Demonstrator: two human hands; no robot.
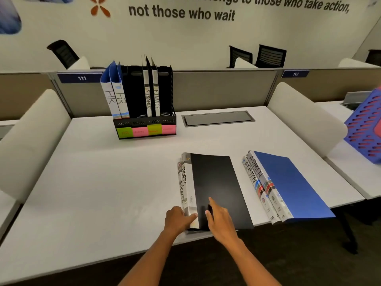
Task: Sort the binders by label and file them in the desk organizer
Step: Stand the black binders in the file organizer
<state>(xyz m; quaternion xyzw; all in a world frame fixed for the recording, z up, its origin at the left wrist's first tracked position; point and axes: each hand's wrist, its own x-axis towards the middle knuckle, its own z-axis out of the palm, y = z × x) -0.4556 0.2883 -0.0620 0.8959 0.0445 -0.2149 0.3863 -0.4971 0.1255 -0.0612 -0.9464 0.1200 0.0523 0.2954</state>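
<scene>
Two black binders labelled SPORTS (pixel 214 186) lie stacked flat near the desk's front edge. My left hand (pixel 179 219) grips the stack's near left corner at the spines. My right hand (pixel 218 219) rests on the top cover with fingers extended. To the right lie two blue binders labelled ADMIN (pixel 288 182), stacked flat. At the back stands the black desk organizer (pixel 144 122) with coloured sticky labels on its front. It holds two blue HR binders (pixel 115 96) on the left and two FINANCE binders (pixel 151 93) further right.
A flush cable hatch (pixel 218 118) sits in the white desk (pixel 92 182) behind the binders. A blue perforated basket (pixel 365 129) stands on the neighbouring desk at the right. Cushioned dividers flank the desk; office chairs stand behind the partition.
</scene>
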